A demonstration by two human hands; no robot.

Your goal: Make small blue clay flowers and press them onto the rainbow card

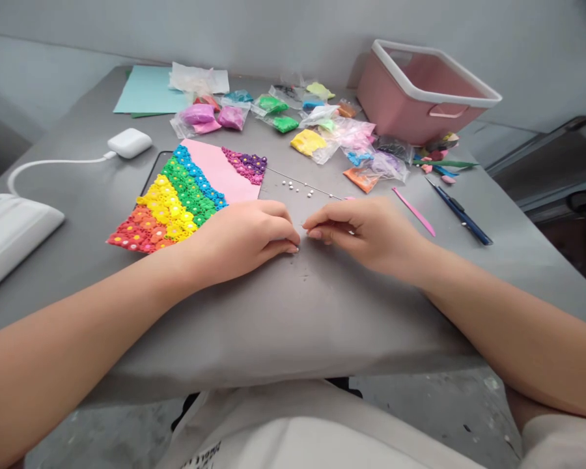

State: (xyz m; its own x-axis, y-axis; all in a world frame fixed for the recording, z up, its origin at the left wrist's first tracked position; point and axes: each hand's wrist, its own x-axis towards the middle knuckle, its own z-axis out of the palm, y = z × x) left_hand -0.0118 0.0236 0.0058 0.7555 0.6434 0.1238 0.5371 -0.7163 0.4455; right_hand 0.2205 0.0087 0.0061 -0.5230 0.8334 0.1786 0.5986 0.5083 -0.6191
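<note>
My left hand (254,236) rests on the grey table with thumb and fingers pinched together. A tiny whitish speck shows at its fingertips, too small to name. Facing it across a narrow gap, my right hand (366,233) is also pinched; whatever lies between its fingers is hidden. Just beyond both hands lie several small white balls (297,190) beside a thin metal rod (293,179). Left of them is a pink board (208,159) partly covered with tiny clay flowers (176,202) in rainbow bands. My left hand overlaps the board's near right corner.
Bags of coloured clay (307,142) spread along the back, near a pink basket (395,98) with a white rim. A pink tool (414,212) and dark blue pen-like tool (461,212) lie right. A white case (129,142) is cabled to a white block (17,234) at left.
</note>
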